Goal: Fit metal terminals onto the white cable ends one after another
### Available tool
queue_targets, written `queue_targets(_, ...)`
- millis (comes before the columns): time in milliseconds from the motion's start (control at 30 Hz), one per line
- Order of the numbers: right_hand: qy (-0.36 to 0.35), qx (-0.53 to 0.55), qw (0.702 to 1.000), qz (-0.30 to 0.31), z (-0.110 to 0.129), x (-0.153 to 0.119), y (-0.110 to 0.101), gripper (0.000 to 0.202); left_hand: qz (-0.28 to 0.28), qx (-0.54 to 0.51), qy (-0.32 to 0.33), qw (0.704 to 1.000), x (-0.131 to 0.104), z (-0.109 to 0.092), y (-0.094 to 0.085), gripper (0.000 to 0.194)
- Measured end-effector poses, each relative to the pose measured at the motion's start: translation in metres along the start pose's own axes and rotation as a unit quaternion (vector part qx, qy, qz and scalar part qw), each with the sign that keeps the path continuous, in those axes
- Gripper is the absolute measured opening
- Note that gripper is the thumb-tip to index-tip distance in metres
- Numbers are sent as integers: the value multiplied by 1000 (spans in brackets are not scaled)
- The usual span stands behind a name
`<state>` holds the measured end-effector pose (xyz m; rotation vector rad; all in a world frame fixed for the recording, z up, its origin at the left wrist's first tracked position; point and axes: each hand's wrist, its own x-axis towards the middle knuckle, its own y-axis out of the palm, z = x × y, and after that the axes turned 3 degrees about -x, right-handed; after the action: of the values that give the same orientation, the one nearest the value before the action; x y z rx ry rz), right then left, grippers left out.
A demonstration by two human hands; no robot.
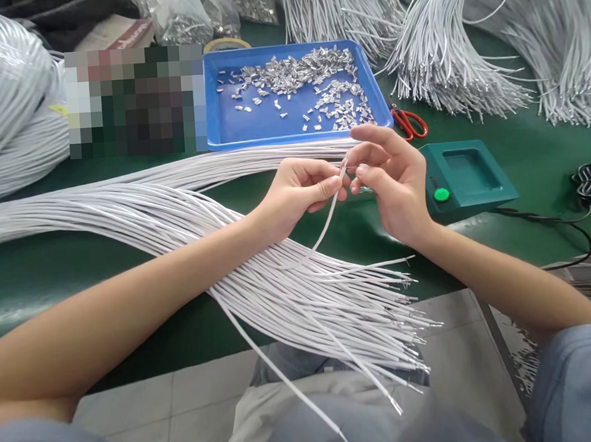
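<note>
My left hand pinches a white cable close to its stripped end, between thumb and fingers. Beside it, my right hand has thumb and index finger drawn together at the fine bare strands of that same cable, its other fingers loosely curled. The cable curves down from my left hand into a thick bundle of white cables, which lies under my left forearm with its bare wire tips hanging past the table's front edge.
Behind my hands a blue tray holds many small metal terminals. Red-handled scissors and a green device with a button stand at the right. More cable bundles lie at the back; coiled cable sits left.
</note>
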<state>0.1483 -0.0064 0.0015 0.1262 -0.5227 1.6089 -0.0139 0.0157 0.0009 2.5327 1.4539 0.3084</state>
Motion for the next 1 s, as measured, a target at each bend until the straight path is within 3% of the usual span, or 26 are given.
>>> queue_targets(300,-25,-11,999,-25,1,-1,2,23,-80,45,38,995,0,2,3,28)
queue_targets(467,-46,-36,997,-40,2,0,4,22,-64,35,44,996,-1,1,5,27)
queue_targets(667,-51,-59,996,-52,0,2,2,17,-35,13,-11,999,-4,-3,9,32)
queue_targets(800,-45,-10,998,-38,2,5,0,18,-16,70,-30,997,-8,-13,14,22)
queue_targets(900,-1,77,997,-8,7,7,-2,27,-22,225,67,972,-6,-23,10,15)
queue_targets(1000,124,218,966,59,15,8,-4,36,-7,404,195,894,-1,-32,-2,13)
